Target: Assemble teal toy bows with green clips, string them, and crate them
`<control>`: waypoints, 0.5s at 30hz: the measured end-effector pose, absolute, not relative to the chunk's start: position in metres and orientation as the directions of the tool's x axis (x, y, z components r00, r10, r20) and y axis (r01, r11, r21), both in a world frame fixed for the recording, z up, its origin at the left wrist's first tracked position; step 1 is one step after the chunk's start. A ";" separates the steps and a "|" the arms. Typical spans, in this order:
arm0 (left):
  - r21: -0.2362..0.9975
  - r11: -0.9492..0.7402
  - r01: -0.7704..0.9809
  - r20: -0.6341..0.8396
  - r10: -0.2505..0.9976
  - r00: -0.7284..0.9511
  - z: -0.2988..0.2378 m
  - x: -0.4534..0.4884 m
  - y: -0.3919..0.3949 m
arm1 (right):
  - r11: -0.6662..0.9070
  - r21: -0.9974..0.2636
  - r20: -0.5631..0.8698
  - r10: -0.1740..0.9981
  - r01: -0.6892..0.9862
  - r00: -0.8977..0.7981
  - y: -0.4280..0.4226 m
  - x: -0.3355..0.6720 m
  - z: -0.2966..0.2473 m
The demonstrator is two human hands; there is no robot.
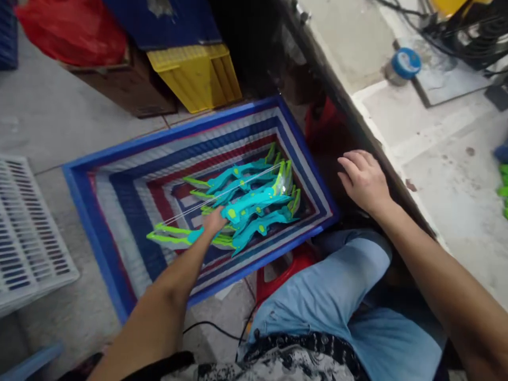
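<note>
Inside a blue-rimmed crate (pixel 75 185) with a striped lining, my left hand (pixel 215 221) is closed around a turquoise and lime-green toy bow (pixel 254 203). White string runs between the bow's two tips. Several similar toy bows (pixel 264 225) lie beneath and beside it in the crate. My right hand (pixel 364 180) hovers near the worktable's edge, to the right of the crate. It holds nothing, and its fingers are loosely bent and slightly apart.
A worktable (pixel 369 53) on the right carries a blue-lidded jar (pixel 405 63) and black cables. Behind the crate are a yellow bin (pixel 198 76) and a cardboard box (pixel 119 87) with a red bag. A white slatted basket (pixel 32 233) stands left.
</note>
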State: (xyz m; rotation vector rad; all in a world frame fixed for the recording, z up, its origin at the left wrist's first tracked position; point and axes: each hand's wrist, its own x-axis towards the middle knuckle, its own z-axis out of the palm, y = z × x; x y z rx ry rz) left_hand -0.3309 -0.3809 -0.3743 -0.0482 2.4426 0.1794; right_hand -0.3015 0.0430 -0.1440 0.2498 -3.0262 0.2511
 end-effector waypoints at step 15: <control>0.151 0.978 -0.142 -0.790 0.033 -0.613 -0.525 -0.321 -0.359 | 0.898 0.035 -0.447 0.406 0.438 -0.797 0.030 -0.325 -0.350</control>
